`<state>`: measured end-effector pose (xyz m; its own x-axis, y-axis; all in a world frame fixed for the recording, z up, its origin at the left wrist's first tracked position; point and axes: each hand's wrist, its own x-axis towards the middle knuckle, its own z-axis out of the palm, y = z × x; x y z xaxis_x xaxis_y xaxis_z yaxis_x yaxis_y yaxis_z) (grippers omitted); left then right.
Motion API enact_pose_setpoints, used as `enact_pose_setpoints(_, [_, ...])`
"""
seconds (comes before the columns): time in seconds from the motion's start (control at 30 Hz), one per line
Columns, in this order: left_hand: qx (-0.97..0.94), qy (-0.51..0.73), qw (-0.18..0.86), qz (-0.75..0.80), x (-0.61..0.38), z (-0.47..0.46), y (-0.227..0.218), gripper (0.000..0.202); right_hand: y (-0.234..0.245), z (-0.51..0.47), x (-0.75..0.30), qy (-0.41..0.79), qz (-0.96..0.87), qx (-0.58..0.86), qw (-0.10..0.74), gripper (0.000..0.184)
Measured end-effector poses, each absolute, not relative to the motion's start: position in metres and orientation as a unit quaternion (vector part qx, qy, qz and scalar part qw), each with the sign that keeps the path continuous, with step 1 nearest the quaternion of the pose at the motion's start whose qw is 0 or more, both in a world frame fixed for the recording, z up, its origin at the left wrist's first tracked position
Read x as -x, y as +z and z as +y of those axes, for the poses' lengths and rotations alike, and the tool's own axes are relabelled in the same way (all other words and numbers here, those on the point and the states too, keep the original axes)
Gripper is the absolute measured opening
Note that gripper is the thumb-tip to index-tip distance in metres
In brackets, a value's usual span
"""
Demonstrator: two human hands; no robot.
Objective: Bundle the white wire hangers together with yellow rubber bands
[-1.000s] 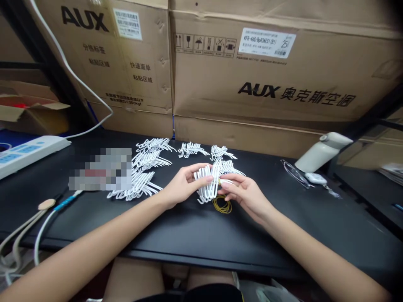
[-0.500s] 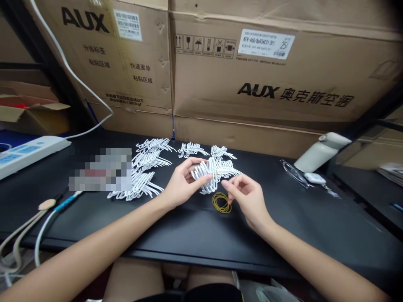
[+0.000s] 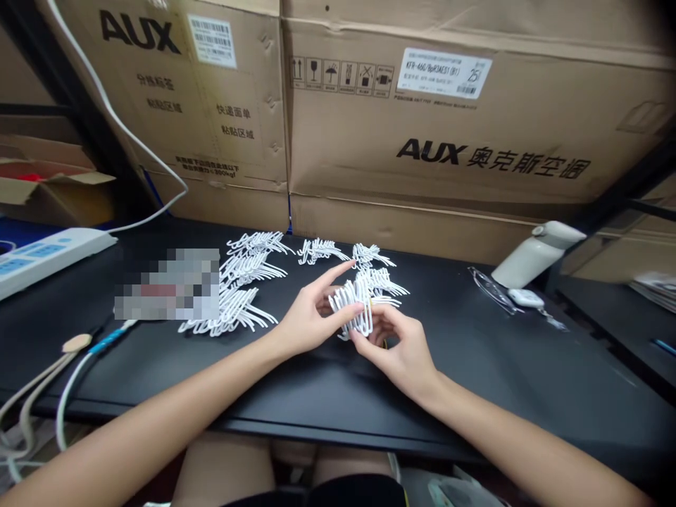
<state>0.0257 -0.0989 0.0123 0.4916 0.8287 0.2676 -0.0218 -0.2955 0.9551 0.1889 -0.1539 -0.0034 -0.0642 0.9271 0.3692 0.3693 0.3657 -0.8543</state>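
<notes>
Your left hand (image 3: pixel 311 317) holds a bundle of white hooks (image 3: pixel 356 306) between thumb and fingers, just below the centre of the frame; your right hand (image 3: pixel 404 345) has its thumb and fingers closed around the bundle's lower right side; loose piles of hooks (image 3: pixel 232 313) lie on the black table (image 3: pixel 253 394), left of and above your hands

Forearms (image 3: pixel 203 396) and fingers (image 3: pixel 334 273) are bare; the clothing (image 3: pixel 359 492) is black.

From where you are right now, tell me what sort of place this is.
Likely a storeroom or small workshop: large AUX cartons stand behind a black table that holds piles of white hook-like pieces.
</notes>
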Motion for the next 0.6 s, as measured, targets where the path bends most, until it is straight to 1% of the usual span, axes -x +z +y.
enact_pose_setpoints(0.13, [-0.687, 0.413, 0.515, 0.304, -0.027, -0.097, 0.012, 0.051, 0.0, -0.153, -0.193, 0.278, -0.7, 0.456, 0.475, 0.018])
enact_pose_setpoints(0.27, [-0.674, 0.407, 0.538, 0.302, -0.027, -0.096, 0.015, 0.05, 0.002, -0.15, -0.198, 0.303, -0.709, 0.45, 0.452, 0.02])
enact_pose_setpoints(0.4, [-0.692, 0.407, 0.518, 0.296, -0.025, -0.095, 0.016, 0.043, 0.002, -0.149, -0.202, 0.297, -0.734, 0.449, 0.413, 0.018])
enact_pose_setpoints(0.5, [-0.702, 0.394, 0.512, 0.3, -0.024, -0.094, 0.014, 0.04, 0.001, -0.149, -0.204, 0.285, -0.754, 0.447, 0.388, 0.026])
enact_pose_setpoints(0.6, [-0.694, 0.4, 0.515, 0.305, -0.023, -0.092, 0.012, 0.043, 0.001, -0.149, -0.205, 0.274, -0.756, 0.448, 0.391, 0.03])
